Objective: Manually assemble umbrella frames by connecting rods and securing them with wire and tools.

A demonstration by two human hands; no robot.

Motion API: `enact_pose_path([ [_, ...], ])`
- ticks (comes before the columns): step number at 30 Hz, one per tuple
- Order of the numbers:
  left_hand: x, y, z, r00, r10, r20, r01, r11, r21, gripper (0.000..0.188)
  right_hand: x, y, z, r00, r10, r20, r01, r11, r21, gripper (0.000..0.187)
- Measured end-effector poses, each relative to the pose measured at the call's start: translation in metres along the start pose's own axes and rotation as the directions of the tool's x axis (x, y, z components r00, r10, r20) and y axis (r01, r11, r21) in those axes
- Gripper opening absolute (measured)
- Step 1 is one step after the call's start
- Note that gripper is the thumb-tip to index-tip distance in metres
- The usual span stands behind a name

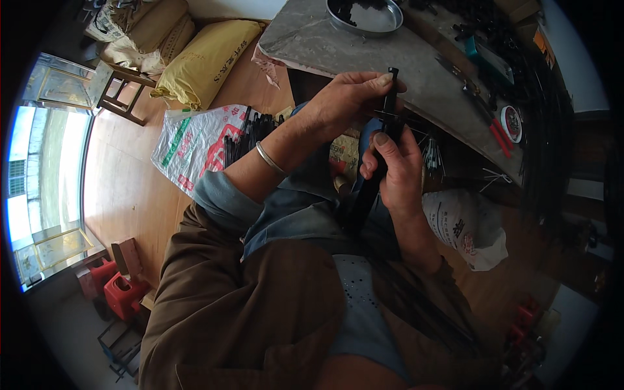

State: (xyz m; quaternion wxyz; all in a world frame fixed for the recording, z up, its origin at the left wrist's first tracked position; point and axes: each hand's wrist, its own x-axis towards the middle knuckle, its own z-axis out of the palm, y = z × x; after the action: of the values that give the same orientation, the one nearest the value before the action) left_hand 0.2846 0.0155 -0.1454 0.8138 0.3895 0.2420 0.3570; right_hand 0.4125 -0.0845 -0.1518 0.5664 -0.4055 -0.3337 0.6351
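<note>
A long black sword-shaped piece (391, 104) stands tilted in front of me, with a narrow grip at the top and a small crossguard. Its wider dark lower part (359, 209) slants down toward my lap. Near the top end, the thumb and fingers of my left hand (338, 104) pinch the grip. My right hand (398, 170) is closed around the piece just below the crossguard, thumb pressed on its front. A silver bangle (270, 159) circles my left wrist. Several thin black pieces (250, 133) lie in a pile beyond my left forearm.
A grey worktop (305, 26) ahead bears a metal bowl (365, 16), red-handled cutters (497, 133), a small round tub (511, 123) and dark parts. Yellow sack (205, 62) and white printed bag (188, 146) lie left. Another plastic bag (465, 224) sits right.
</note>
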Motion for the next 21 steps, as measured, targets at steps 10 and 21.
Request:
enact_pose_path([
  [10, 0.004, -0.003, 0.005, 0.998, -0.020, -0.066, 0.017, 0.999, -0.039, 0.034, 0.001, 0.001, 0.001, 1.000, -0.009, -0.010, 0.009, 1.000, 0.005, 0.021],
  [21, -0.016, 0.003, 0.002, 0.997, 0.059, -0.039, -0.038, 0.916, 0.399, 0.039, 0.003, 0.006, -0.006, 0.997, -0.064, -0.040, 0.067, 0.996, 0.055, 0.019],
])
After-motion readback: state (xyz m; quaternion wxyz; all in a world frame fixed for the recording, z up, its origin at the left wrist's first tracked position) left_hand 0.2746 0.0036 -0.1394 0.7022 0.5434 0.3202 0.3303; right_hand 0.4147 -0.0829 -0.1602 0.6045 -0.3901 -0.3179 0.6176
